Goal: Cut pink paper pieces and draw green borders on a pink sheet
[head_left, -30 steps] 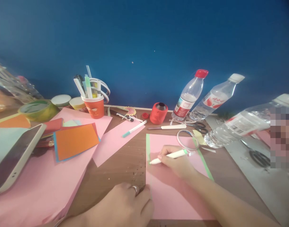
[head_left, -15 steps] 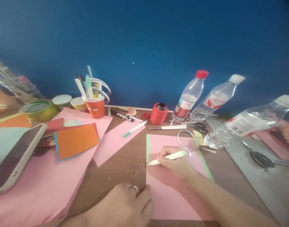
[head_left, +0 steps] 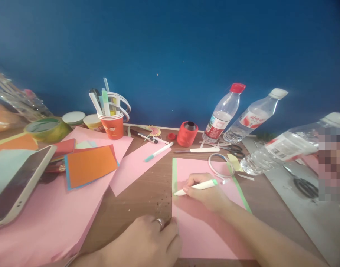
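Note:
A white marker with a green end lies in the closed fingers of my right hand. Its tip meets the left edge of a pink sheet of paper, where a green strip runs down. Another green strip borders the sheet's right side, partly behind my right forearm. My left hand, wearing a ring, is curled closed at the sheet's lower left edge; its fingertips are hidden. A white ring-shaped roll rests across the sheet's top right corner.
Behind stand an orange cup of pens, a red thread spool and water bottles. A capped marker and a utility knife lie nearby. At left are orange cards and a phone. Scissors lie at right.
My right hand and the marker have shifted slightly left, with the tip at the sheet's left green strip. A blurred patch now covers part of the right edge. My left hand stays put.

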A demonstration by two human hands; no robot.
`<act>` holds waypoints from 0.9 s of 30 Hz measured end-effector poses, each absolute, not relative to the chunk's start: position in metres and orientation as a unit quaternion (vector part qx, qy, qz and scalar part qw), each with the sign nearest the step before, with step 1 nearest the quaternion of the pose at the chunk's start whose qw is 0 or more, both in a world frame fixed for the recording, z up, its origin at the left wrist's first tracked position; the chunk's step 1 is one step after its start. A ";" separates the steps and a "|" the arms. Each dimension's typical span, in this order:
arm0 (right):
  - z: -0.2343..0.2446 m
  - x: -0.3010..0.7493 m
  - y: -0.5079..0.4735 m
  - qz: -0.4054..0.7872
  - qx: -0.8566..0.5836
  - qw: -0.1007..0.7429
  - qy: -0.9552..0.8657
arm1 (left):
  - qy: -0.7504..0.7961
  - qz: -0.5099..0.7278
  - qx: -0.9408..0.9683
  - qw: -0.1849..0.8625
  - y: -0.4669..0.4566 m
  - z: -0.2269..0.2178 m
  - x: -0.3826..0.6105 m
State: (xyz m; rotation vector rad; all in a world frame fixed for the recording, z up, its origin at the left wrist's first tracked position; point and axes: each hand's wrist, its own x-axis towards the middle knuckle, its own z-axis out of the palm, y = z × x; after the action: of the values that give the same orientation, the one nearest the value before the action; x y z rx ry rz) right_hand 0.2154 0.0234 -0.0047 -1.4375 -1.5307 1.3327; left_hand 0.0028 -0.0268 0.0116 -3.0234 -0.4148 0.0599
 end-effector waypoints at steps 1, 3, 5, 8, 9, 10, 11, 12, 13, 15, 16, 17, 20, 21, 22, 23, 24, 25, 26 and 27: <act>-0.005 0.216 0.023 0.507 -0.547 0.324 -0.582 | -0.137 0.020 -0.989 0.046 -0.027 0.011 0.003; -0.005 0.216 0.022 0.488 -0.558 0.346 -0.576 | -0.140 0.017 -0.989 0.045 -0.026 0.010 0.003; -0.005 0.215 0.021 0.454 -0.569 0.373 -0.575 | -0.143 0.013 -0.989 0.042 -0.026 0.009 0.003; -0.006 0.214 0.021 0.435 -0.568 0.383 -0.585 | -0.140 0.011 -0.989 0.044 -0.027 0.009 0.002; -0.006 0.214 0.021 0.440 -0.567 0.377 -0.585 | -0.138 0.013 -0.989 0.044 -0.027 0.009 0.002; -0.006 0.214 0.021 0.450 -0.566 0.369 -0.584 | -0.136 0.016 -0.990 0.042 -0.027 0.010 0.002; -0.006 0.214 0.022 0.464 -0.562 0.357 -0.585 | -0.133 0.019 -0.990 0.041 -0.027 0.010 0.002; -0.007 0.215 0.022 0.481 -0.555 0.342 -0.586 | -0.133 0.021 -0.990 0.041 -0.027 0.010 0.003; -0.007 0.216 0.022 0.501 -0.545 0.327 -0.588 | -0.136 0.023 -0.990 0.042 -0.027 0.010 0.003; -0.008 0.217 0.023 0.528 -0.527 0.312 -0.588 | -0.143 0.023 -0.988 0.044 -0.027 0.011 0.004; -0.008 0.217 0.022 0.526 -0.528 0.321 -0.585 | -0.146 0.022 -0.988 0.045 -0.027 0.010 0.004; -0.008 0.216 0.022 0.512 -0.535 0.338 -0.581 | -0.148 0.022 -0.988 0.044 -0.027 0.010 0.004; -0.006 0.214 0.021 0.450 -0.559 0.386 -0.580 | -0.140 0.020 -0.989 0.041 -0.027 0.011 0.003; -0.005 0.213 0.021 0.440 -0.561 0.388 -0.584 | -0.139 0.018 -0.989 0.043 -0.027 0.011 0.003; -0.004 0.213 0.021 0.437 -0.562 0.386 -0.587 | -0.139 0.017 -0.989 0.045 -0.027 0.012 0.003; -0.004 0.212 0.021 0.440 -0.564 0.380 -0.587 | -0.138 0.015 -0.989 0.047 -0.027 0.012 0.003; -0.003 0.212 0.021 0.449 -0.565 0.371 -0.584 | -0.137 0.014 -0.989 0.050 -0.026 0.013 0.003; -0.003 0.213 0.021 0.460 -0.565 0.361 -0.582 | -0.137 0.014 -0.989 0.051 -0.026 0.014 0.003; -0.003 0.213 0.022 0.473 -0.562 0.349 -0.582 | -0.135 0.015 -0.989 0.051 -0.026 0.014 0.004; -0.003 0.214 0.022 0.486 -0.558 0.336 -0.583 | -0.133 0.015 -0.990 0.050 -0.026 0.014 0.004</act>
State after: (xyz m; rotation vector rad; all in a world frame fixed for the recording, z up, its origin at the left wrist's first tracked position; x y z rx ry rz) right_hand 0.2136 0.0220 -0.0026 -1.4561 -1.5190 1.2662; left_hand 0.0038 -0.0259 0.0142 -3.0147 -0.4044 0.0470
